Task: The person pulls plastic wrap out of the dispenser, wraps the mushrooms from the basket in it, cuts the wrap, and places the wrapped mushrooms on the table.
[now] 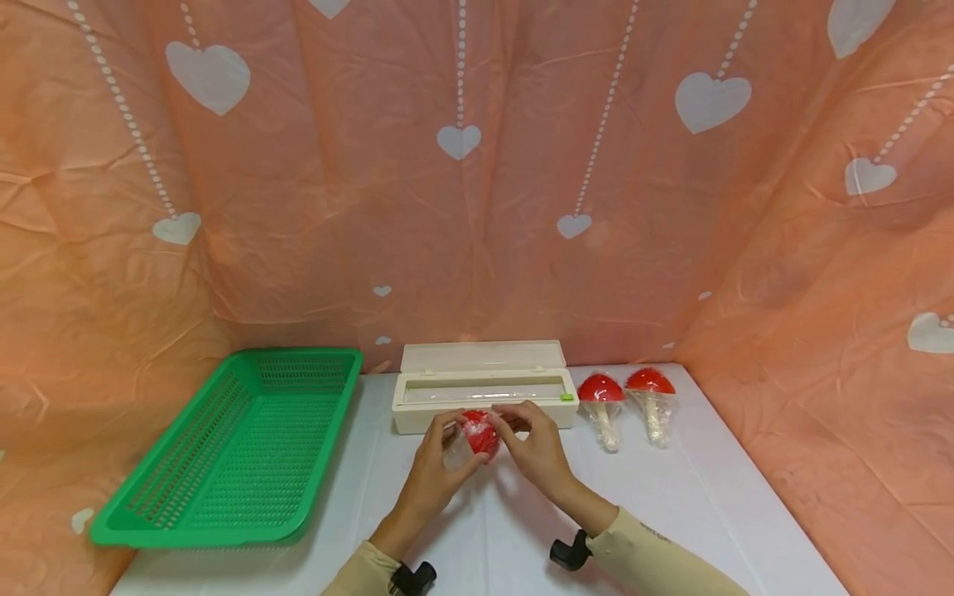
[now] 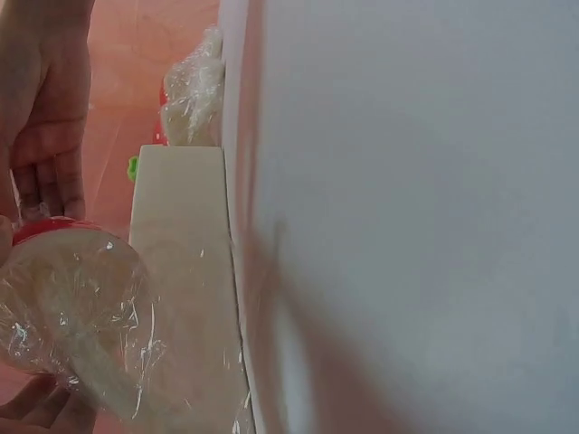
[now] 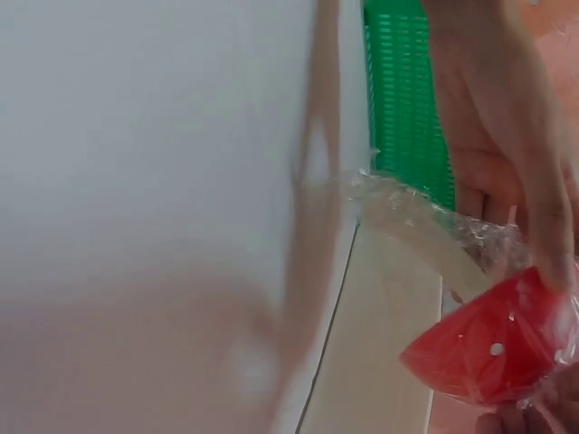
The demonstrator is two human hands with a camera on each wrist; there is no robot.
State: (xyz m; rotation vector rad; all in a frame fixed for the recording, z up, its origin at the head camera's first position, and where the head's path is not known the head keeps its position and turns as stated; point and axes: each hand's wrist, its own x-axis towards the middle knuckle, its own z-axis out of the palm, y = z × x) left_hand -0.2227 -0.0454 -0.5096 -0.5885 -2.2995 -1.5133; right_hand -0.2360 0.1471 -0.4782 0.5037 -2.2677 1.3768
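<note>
A toy mushroom (image 1: 480,434) with a red cap, wrapped in clear film, is held up between both hands in front of the cream box. My left hand (image 1: 432,468) grips it from the left, thumb on the cap, as the right wrist view also shows. On the other side, my right hand (image 1: 540,454) pinches the wrapped cap's edge with thumb and curled fingers. The pale stem (image 2: 81,348) shows through loose, wrinkled film in the left wrist view. White dots mark the red cap (image 3: 493,339) in the right wrist view.
Behind the hands sits a long cream film dispenser box (image 1: 555,412), lid raised, with a green slider (image 1: 567,397). Two wrapped red mushrooms, one nearer (image 1: 601,389) and one farther right (image 1: 650,382), lie beside it. A green basket (image 1: 328,447) stands left on the white table (image 1: 641,530).
</note>
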